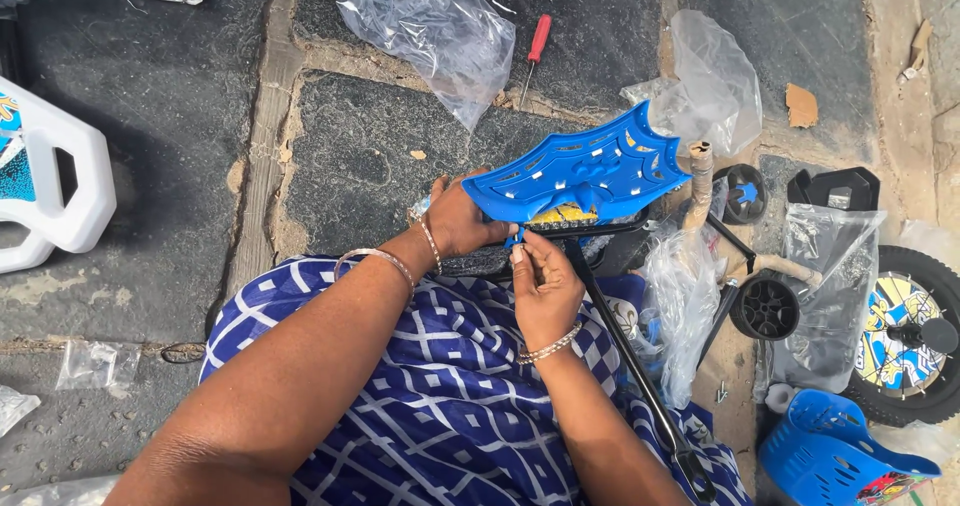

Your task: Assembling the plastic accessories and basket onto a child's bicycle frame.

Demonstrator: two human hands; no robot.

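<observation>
A blue plastic shield-shaped panel (585,171) with slots lies over my lap, above a black bar (640,386) that runs down to the lower right. My left hand (458,216) grips the panel's left lower edge. Just below it, my right hand (540,278) pinches a small part at the panel's bottom edge, fingers closed; the part itself is too small to make out. Both wrists wear bangles. A blue and white patterned cloth (450,396) covers my lap.
A red-handled screwdriver (533,54) and clear plastic bags (435,26) lie on the stone floor beyond. At right are small black wheels (765,306), a larger tyre with a colourful disc (905,336) and a blue basket (835,456). A white plastic piece (55,181) sits at left.
</observation>
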